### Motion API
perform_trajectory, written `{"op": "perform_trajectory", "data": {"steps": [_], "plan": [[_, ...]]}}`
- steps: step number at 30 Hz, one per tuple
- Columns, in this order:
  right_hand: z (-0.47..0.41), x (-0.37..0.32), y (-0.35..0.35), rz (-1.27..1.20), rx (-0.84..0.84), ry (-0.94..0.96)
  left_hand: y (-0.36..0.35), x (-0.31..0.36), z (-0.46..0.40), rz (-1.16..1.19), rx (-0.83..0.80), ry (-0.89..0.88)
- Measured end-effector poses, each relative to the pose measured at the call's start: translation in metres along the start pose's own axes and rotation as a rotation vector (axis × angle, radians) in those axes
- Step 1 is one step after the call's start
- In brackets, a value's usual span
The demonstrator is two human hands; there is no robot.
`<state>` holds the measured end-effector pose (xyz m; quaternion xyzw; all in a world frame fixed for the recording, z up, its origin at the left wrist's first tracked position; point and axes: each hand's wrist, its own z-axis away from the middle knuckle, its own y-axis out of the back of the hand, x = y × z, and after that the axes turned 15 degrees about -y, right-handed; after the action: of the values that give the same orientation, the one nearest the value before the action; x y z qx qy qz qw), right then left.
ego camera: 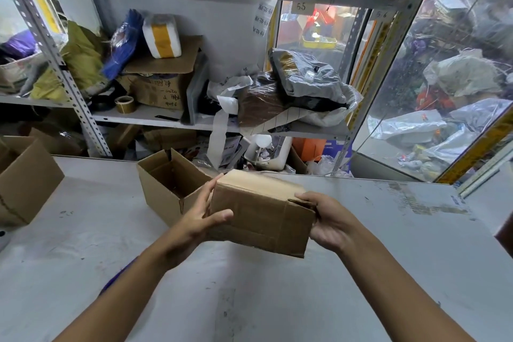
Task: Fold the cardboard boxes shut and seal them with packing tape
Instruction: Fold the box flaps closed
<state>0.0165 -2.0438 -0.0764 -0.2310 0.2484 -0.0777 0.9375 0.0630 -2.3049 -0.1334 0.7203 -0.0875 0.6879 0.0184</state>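
I hold a small closed cardboard box point(261, 211) above the grey table point(111, 244), tilted slightly. My left hand point(200, 216) grips its left end, thumb on the front face. My right hand point(327, 219) clasps the right end, where a flap edge sticks out a little. Just behind and to the left, a second small cardboard box point(169, 189) stands on the table with its flaps open and its inside bare. A roll of brown packing tape point(125, 103) lies on the shelf behind the table, out of reach of both hands.
A larger open cardboard box point(25, 180) sits at the table's left edge. Metal shelving point(155, 116) behind the table is crowded with boxes, bags and wrapped parcels. A clear plastic sheet point(444, 91) walls off the right side.
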Motion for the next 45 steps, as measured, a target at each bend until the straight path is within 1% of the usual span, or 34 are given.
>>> {"op": "perform_trajectory", "data": {"steps": [2, 3, 4, 6, 7, 8, 9, 11, 13, 14, 15, 17, 20, 25, 33, 41, 43, 45], "plan": [[0.004, -0.002, -0.004, -0.036, -0.046, 0.031, -0.003, 0.001, 0.001, -0.08, 0.049, -0.033], [0.007, -0.003, -0.006, -0.028, -0.109, 0.057, -0.006, 0.002, 0.0, -0.077, 0.102, -0.035], [0.011, -0.003, -0.008, 0.017, -0.17, 0.096, -0.012, 0.005, -0.003, -0.034, 0.163, -0.022], [0.021, 0.003, -0.013, 0.183, -0.231, 0.127, -0.021, 0.01, -0.008, 0.02, 0.279, 0.021], [0.026, 0.009, -0.017, 0.257, -0.222, 0.127, -0.022, 0.012, -0.011, 0.008, 0.313, 0.05], [0.025, 0.013, -0.019, 0.295, -0.172, 0.136, -0.022, 0.015, -0.012, -0.001, 0.312, 0.062], [0.025, 0.015, -0.022, 0.313, -0.097, 0.16, -0.021, 0.017, -0.012, -0.003, 0.274, 0.058], [0.021, 0.012, -0.023, 0.264, -0.024, 0.179, -0.014, 0.02, -0.009, -0.047, 0.095, 0.027], [0.024, 0.004, -0.022, 0.15, -0.06, 0.108, -0.001, 0.021, -0.008, -0.258, -0.138, -0.029], [0.024, 0.0, -0.018, 0.08, -0.106, 0.079, 0.003, 0.022, -0.009, -0.351, -0.219, -0.051], [0.028, -0.002, -0.017, 0.023, -0.154, 0.053, 0.007, 0.022, -0.011, -0.406, -0.267, -0.058], [0.029, -0.002, -0.016, -0.036, -0.238, 0.027, 0.008, 0.027, -0.016, -0.406, -0.313, -0.051], [0.027, 0.0, -0.018, -0.068, -0.27, 0.011, 0.003, 0.028, -0.021, -0.401, -0.316, -0.114], [0.03, -0.005, -0.019, -0.062, -0.233, -0.004, 0.002, 0.022, -0.022, -0.463, -0.271, -0.14], [0.028, -0.02, -0.017, -0.017, -0.039, 0.028, 0.0, 0.023, -0.025, -0.509, -0.239, -0.203], [0.022, -0.022, -0.017, 0.025, -0.005, 0.005, 0.004, 0.014, -0.027, -0.496, -0.228, -0.184], [0.015, -0.023, -0.012, 0.026, 0.042, 0.021, 0.005, 0.005, -0.028, -0.492, -0.19, -0.18], [0.003, -0.023, -0.004, 0.076, 0.13, 0.1, 0.006, -0.006, -0.025, -0.461, -0.116, -0.156]]}}
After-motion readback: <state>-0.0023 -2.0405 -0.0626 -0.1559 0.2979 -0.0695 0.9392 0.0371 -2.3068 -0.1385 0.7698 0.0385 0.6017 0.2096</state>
